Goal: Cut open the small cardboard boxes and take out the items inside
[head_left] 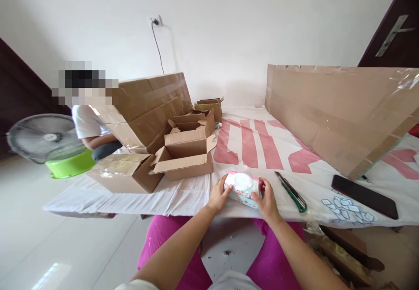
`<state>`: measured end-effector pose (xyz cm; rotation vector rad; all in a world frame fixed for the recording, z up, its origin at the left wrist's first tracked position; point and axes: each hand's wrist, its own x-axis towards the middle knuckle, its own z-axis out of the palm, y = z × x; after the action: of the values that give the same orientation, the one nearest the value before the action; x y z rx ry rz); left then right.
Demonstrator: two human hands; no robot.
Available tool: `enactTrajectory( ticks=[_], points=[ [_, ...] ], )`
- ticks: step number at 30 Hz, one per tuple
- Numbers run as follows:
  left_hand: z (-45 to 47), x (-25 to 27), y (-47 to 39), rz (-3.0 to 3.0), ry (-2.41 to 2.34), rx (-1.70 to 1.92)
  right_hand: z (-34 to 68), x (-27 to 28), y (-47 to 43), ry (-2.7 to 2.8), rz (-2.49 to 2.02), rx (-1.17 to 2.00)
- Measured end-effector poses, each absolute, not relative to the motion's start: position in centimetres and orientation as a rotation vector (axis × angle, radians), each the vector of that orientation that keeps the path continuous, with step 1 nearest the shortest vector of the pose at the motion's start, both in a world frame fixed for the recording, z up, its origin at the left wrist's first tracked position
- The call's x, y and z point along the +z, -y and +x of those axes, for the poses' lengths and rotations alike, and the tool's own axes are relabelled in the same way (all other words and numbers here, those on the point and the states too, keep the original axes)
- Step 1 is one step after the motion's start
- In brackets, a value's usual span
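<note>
A pack of wet wipes with a white oval lid and a pale blue and pink wrapper is held between my two hands at the table's front edge. My left hand grips its left end, thumb toward the top. On the opposite end, my right hand is closed round the corner, with a bit of red showing by the fingers. Just right of that hand lies a green box cutter with its blade end pointing away from me.
Open cardboard boxes and a closed carton stand on the left. Large cardboard panels rise at the right. A black phone lies on the cloth. A person sits behind the boxes, near a fan.
</note>
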<state>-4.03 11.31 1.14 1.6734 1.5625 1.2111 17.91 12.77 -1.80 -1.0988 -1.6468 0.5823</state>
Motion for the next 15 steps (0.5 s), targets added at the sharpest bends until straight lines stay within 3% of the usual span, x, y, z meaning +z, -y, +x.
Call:
enactTrajectory(
  ticks=[6, 11, 15],
  points=[
    [-2.8, 3.1, -12.0, 1.634, -1.361, 1.239, 17.5, -1.9, -13.1, 1.800, -1.063, 0.472],
    [-0.8, 9.3, -22.4, 1.477, -1.454, 1.589, 16.9, 5.7, -27.0, 1.679, -0.944, 0.669],
    [-0.3, 12.8, -31.7, 1.335, -1.479, 1.628, 15.9, 11.5, -37.2, 1.641, -1.026, 0.930]
  ],
)
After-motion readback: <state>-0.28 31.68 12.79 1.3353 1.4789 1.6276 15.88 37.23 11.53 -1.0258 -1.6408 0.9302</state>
